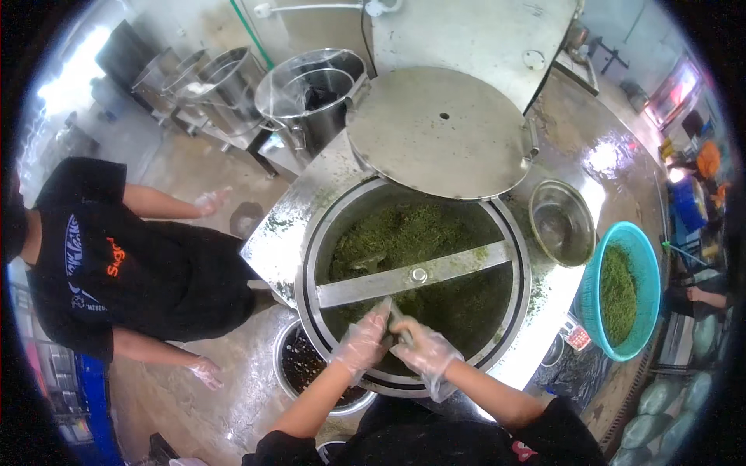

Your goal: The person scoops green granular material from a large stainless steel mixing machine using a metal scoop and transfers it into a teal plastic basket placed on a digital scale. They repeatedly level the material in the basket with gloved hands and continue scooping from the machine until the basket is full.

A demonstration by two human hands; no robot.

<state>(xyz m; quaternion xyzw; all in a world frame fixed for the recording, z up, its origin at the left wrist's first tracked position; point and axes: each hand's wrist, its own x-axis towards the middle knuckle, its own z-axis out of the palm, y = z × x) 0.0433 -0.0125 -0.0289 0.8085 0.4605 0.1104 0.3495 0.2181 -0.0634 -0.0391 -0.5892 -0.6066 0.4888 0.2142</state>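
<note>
Both my hands wear clear plastic gloves and are over the near part of a round steel vat, below its metal crossbar. My right hand is closed around the handle of a tool, perhaps a scraper; its far end is hard to make out. My left hand is beside it, fingers bent near a pale flat piece; whether it grips this cannot be told. Chopped green plant matter lies in the vat on both sides of the crossbar. The round steel lid stands raised behind the opening.
A steel bowl and a turquoise basket of chopped greens are at the right. A pot with dark contents is below left. Tall steel pots stand behind. A gloved co-worker is at the left.
</note>
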